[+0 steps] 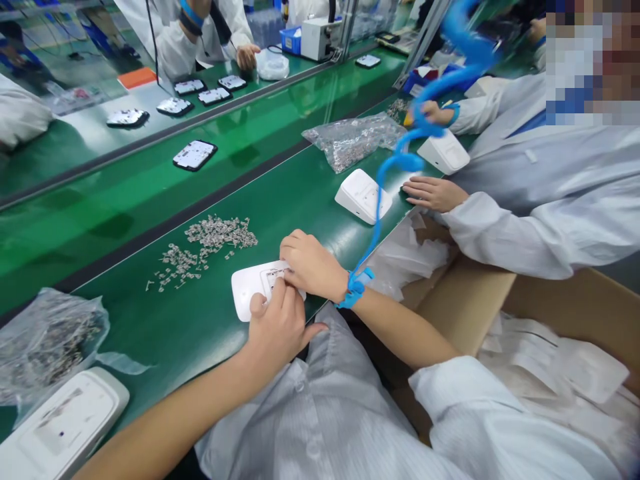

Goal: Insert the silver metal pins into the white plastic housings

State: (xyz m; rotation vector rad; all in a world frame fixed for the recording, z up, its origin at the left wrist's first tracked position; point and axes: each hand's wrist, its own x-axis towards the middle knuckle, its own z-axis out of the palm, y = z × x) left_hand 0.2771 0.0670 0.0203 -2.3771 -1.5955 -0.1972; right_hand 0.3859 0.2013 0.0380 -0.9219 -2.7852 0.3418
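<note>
A white plastic housing (245,288) lies on the green bench at its front edge, with a rectangular recess on its upper face. My left hand (280,323) is over the near side, its index finger and thumb bent, fingertips at the recess. From the far right side my right hand (311,265) curls over the same housing, fingertips close to the left ones. Whatever either hand pinches there is hidden by the fingers. A blue coiled wrist strap (354,290) circles my right wrist. Loose small metal clips (220,233) are spread behind the housing.
Other white housings stand at right (361,193) and lower left (67,423). Plastic bags of small parts lie at left (55,340) and at the back (353,137). A co-worker's hand (434,193) rests at right. An open cardboard box (465,307) sits below the bench edge.
</note>
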